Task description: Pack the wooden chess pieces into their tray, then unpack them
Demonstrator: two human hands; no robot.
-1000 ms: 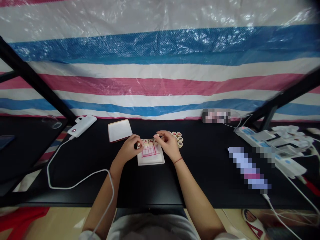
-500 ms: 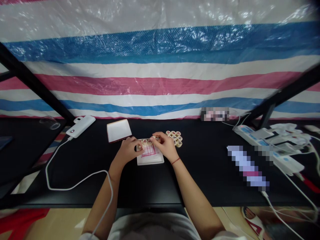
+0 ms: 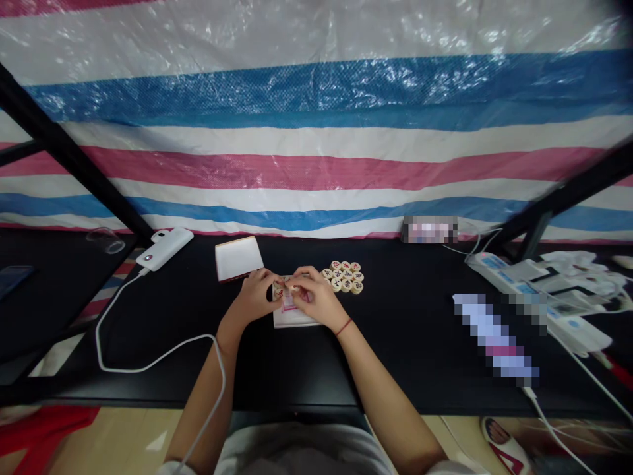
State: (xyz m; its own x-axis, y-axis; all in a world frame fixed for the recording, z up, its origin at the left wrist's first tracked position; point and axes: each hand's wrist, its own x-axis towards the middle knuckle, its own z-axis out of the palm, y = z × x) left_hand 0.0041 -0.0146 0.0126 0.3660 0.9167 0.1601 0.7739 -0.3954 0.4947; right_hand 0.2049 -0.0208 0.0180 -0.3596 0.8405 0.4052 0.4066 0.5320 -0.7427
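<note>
A shallow white box (image 3: pixel 297 322) lies on the black table in front of me, with a sheet printed with pink grid lines (image 3: pixel 289 305) inside. My left hand (image 3: pixel 256 293) curls over the box's left side, thumb and fingertips closed around a Chinese chess piece (image 3: pixel 278 291) there. Close beside it, my right hand (image 3: pixel 316 298) reaches over the box and pinches a cream chess piece (image 3: pixel 295 288) between thumb and fingers. My fingers hide most of the box's back part. Just right of the box stand several stacked round pieces (image 3: pixel 347 275) with red and black characters.
The box's open lid (image 3: pixel 240 258) lies behind my left hand. A white power bank (image 3: pixel 165 249) with a cable (image 3: pixel 123 371) running over my left forearm is at left. On the right are a blurred-out phone (image 3: pixel 494 336) and a power strip (image 3: pixel 539 300).
My right hand has moved left across the box, closer to my left hand, and now covers the row of pieces that showed between them. My left hand stays nearly in place.
</note>
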